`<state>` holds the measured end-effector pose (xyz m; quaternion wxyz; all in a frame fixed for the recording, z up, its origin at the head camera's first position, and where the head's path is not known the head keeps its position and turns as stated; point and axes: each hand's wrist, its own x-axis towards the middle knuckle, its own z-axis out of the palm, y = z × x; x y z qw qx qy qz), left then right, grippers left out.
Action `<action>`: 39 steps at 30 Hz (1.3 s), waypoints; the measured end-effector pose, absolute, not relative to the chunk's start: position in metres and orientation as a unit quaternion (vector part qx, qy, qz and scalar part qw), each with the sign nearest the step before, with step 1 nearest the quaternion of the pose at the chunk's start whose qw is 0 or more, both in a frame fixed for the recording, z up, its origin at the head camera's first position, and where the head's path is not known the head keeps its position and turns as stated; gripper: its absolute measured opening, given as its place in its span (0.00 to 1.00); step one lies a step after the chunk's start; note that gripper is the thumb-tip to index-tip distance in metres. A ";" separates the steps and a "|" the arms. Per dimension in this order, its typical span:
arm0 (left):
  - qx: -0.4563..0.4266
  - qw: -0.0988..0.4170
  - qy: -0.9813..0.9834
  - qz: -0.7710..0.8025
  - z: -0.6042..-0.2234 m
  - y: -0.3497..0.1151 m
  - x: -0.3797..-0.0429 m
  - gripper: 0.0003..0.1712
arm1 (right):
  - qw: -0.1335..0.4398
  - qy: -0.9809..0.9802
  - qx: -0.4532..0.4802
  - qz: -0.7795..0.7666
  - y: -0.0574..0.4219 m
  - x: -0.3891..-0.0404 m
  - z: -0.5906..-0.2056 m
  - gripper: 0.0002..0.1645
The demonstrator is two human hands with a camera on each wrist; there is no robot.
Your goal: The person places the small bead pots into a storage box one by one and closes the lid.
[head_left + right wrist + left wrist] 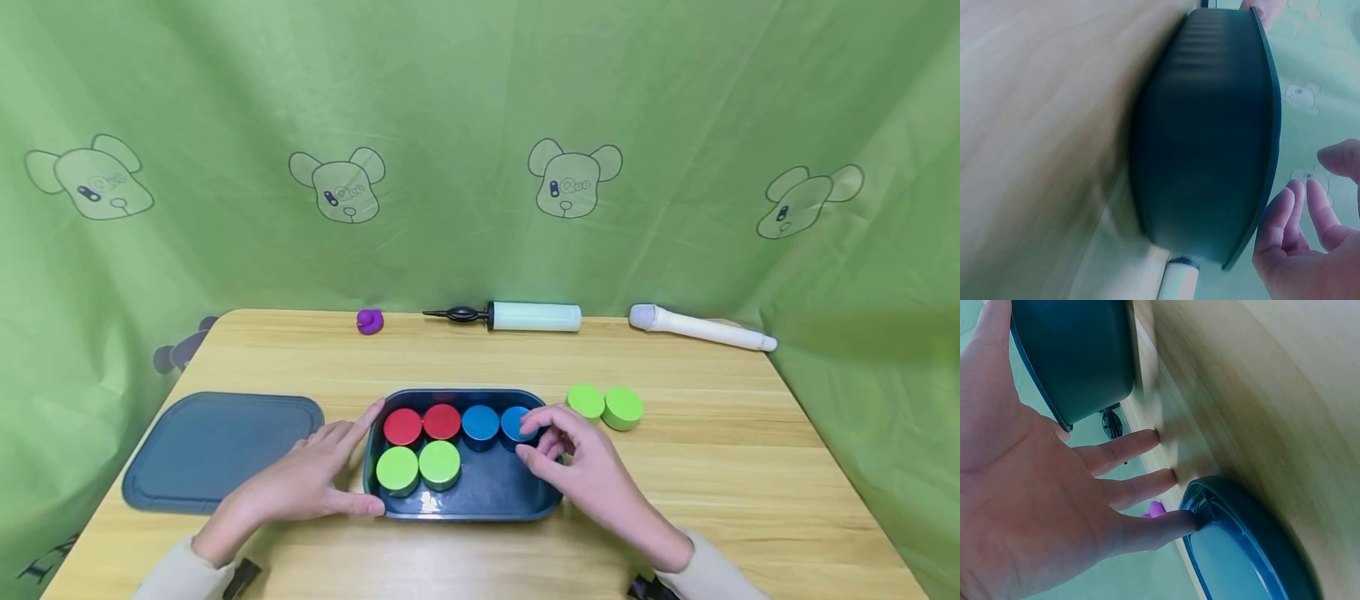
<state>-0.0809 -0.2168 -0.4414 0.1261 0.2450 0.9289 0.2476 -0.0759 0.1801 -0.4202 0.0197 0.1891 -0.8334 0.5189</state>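
A dark blue rectangular tray [495, 492] holds two red discs [442, 422], two blue discs [480, 423] along its far side, and two green discs [439, 463] in front at the left. My left hand [318, 475] touches the tray's left end, with index finger and thumb at its rim and the other fingers spread. Over the tray's right end hovers my right hand [573, 454], fingers slightly bent and partly covering the rightmost blue disc. In the right wrist view, a gap separates its thumb from its fingers [1279, 219], and nothing is between them.
Two more green discs [622, 408] stand on the table right of the tray. A dark flat lid [217, 450] lies at the left. Along the back edge are a purple toy duck [369, 322], a hand pump [534, 316] and a white microphone-shaped stick [705, 327], before a green curtain.
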 end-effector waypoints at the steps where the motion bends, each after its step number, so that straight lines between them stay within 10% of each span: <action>1: 0.245 0.126 0.929 0.247 -0.442 -0.217 -0.081 0.75 | 0.022 -0.836 0.183 0.517 0.183 -0.076 -0.420 0.12; 39: 0.248 0.129 0.927 0.249 -0.444 -0.217 -0.082 0.74 | 0.041 -0.914 0.054 0.400 0.300 -0.116 -0.454 0.25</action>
